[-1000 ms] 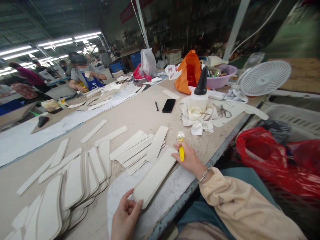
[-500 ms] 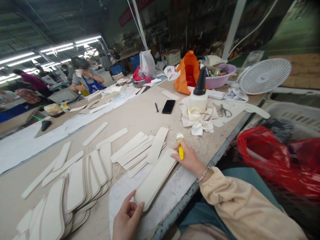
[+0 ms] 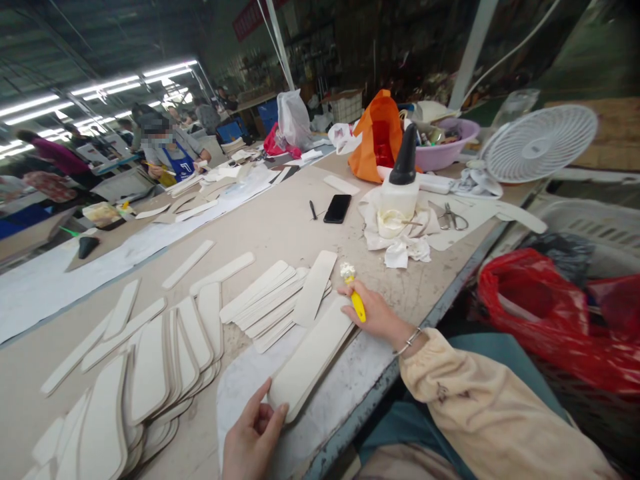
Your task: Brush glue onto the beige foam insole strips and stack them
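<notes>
My left hand [image 3: 255, 427] pinches the near end of a long white strip [image 3: 313, 357] with rounded corners. Other strip edges show beneath it. My right hand [image 3: 373, 310] is closed around a yellow-handled brush [image 3: 357, 305], its head coated in thick white paste and tilted up to the left. Fingers of that same hand touch the strip's far end. Just beyond lies a fanned pile of narrower strips [image 3: 263, 297], with one wider piece [image 3: 316, 287] across its right side. On the left, broad curved pieces [image 3: 150, 370] overlap in a large heap.
A white bottle with a black cone top [image 3: 403, 173] stands on crumpled cloth, beside scissors [image 3: 453, 217]. Further back are a phone [image 3: 337, 209], an orange bag [image 3: 373, 143], a purple basin [image 3: 445, 150] and a fan [image 3: 543, 143]. A co-worker [image 3: 173, 153] works across the table.
The brush in my right hand has tilted, its pasted head swinging to the left. My left hand keeps its hold on the strip. Across the table, the co-worker's raised hand has come down.
</notes>
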Tool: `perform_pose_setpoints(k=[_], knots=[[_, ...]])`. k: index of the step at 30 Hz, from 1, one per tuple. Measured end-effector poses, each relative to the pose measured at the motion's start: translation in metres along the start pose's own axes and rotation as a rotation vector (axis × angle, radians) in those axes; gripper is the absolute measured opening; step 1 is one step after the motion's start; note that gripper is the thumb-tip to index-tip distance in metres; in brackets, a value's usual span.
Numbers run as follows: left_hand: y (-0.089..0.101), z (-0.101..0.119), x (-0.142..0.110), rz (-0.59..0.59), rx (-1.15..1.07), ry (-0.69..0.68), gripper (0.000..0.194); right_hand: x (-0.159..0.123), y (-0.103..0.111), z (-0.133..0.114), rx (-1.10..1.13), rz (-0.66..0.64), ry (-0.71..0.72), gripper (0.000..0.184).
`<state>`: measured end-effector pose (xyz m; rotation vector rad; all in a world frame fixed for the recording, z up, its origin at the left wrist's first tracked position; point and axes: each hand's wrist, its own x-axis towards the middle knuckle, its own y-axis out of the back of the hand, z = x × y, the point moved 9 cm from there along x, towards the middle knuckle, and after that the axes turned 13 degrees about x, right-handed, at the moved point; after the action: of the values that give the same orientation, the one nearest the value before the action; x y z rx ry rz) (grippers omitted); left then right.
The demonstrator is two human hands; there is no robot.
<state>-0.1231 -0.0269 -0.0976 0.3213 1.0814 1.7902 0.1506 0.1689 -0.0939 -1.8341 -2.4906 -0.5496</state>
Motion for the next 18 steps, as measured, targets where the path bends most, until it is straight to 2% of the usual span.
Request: perform_pose_setpoints(k=[5,13,18], knots=[[0.0026,0.0019,0.0024,-0.032,0.046,0.015,0.078,0.002,0.0023,0.0015,0.083,0.002,-0.013,0.026],[-0.0006,-0.0012,0.0013,-0.065,0.059,0.034,0.082,0.0048,0.0024,0.0073,0.086,0.028,-0.055,0.027],[-0.0005,0.0022,-0.0031,0.0,0.007,0.034,0.078,0.0061,0.0026,0.0097,0.084,0.048,-0.071,0.028]])
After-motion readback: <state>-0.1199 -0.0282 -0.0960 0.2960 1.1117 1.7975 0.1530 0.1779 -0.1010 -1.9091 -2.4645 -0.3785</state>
